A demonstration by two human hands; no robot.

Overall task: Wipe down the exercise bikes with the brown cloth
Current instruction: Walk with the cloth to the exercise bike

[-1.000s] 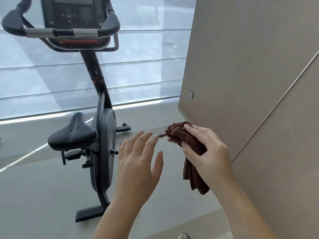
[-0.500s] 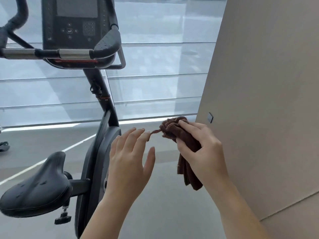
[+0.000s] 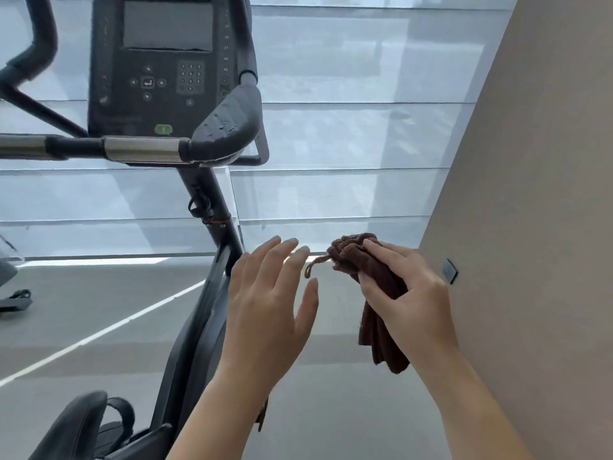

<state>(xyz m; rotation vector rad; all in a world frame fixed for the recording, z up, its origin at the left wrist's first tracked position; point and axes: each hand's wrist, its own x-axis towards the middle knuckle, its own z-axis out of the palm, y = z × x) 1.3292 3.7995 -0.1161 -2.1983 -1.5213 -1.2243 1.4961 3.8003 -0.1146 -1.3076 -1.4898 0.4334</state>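
A black exercise bike (image 3: 199, 320) stands at the left, its console (image 3: 159, 68) high up and its handlebar (image 3: 142, 149) crossing below it. The saddle (image 3: 76, 423) shows at the lower left. My right hand (image 3: 411, 300) is closed around a bunched brown cloth (image 3: 374, 323), held in the air right of the bike's post; a loose thread hangs from the cloth. My left hand (image 3: 268, 307) is raised beside it with fingers spread, holding nothing, its fingertips just short of the thread.
A beige wall (image 3: 530, 227) fills the right side, with a small dark plate (image 3: 450, 270) on it. Windows with pale blinds (image 3: 348, 137) run behind the bike. Grey floor lies below. Part of another machine (image 3: 10, 287) shows at the far left.
The view has moved closer to the bike and tilted up, so the console and handlebar fill more of the frame. Both hands keep their pose, the cloth still in the right.
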